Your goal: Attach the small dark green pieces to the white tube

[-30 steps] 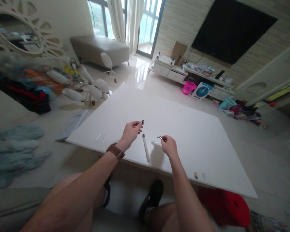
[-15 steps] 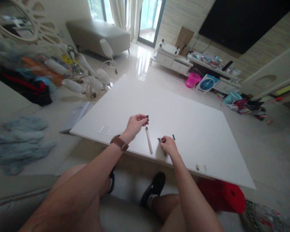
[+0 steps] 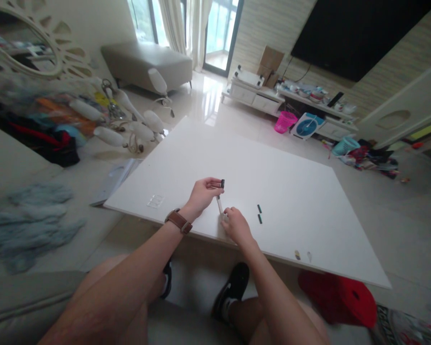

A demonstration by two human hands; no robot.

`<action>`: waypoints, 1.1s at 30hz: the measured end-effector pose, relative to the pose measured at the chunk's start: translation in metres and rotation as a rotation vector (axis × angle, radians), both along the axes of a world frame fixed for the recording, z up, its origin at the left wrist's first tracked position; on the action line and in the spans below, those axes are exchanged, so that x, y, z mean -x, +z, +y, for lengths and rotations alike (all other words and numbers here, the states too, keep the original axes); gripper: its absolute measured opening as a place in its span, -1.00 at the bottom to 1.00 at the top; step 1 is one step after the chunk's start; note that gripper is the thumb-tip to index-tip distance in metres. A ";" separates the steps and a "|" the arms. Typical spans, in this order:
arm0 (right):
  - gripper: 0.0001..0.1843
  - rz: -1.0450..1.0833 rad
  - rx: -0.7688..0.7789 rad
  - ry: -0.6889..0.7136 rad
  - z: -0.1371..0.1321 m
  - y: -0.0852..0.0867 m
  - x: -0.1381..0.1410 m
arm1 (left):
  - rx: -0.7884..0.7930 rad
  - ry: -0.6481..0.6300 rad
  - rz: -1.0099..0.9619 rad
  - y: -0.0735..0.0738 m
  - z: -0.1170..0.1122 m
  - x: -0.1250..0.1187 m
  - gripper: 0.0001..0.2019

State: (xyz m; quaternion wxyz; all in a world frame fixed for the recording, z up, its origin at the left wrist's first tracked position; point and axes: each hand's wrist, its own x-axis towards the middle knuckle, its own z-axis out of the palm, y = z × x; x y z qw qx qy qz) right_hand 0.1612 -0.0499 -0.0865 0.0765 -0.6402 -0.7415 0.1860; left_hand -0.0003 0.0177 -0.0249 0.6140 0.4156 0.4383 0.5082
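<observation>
My left hand (image 3: pixel 203 193), with a brown watch at the wrist, pinches a small black cap (image 3: pixel 222 183) above the white board (image 3: pixel 290 191). My right hand (image 3: pixel 235 226) rests on the board with its fingers closed round the near end of a slim white pen-like stick (image 3: pixel 219 205). Two short dark pieces (image 3: pixel 259 213) lie on the board just right of my right hand. My bare knees and black shoes show below the board's near edge.
A clear plastic blister (image 3: pixel 155 201) lies near the board's left edge. Two tiny bits (image 3: pixel 302 255) lie by the near edge. A white chandelier (image 3: pixel 129 120) is on the floor at the left. A red stool (image 3: pixel 339 297) stands under the board's right corner.
My right hand has let go of the small metal-tipped piece, moved left and closed on the white stick. Two dark pieces now lie on the board. My left hand has hardly moved.
</observation>
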 end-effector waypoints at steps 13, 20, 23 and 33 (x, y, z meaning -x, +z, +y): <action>-0.72 -0.111 0.200 -0.073 0.000 0.000 0.008 | 0.053 -0.014 0.112 0.005 -0.008 -0.002 -0.73; -0.59 0.117 0.140 -0.163 0.011 0.004 -0.002 | 0.040 -0.008 0.117 0.002 -0.007 -0.001 -0.84; -0.65 0.210 0.096 -0.216 0.015 0.005 -0.009 | 0.030 0.048 0.101 0.000 -0.006 -0.002 -0.85; -0.62 0.520 -0.062 -0.347 0.023 0.035 -0.035 | 0.144 0.056 -0.111 0.007 -0.007 -0.004 -0.87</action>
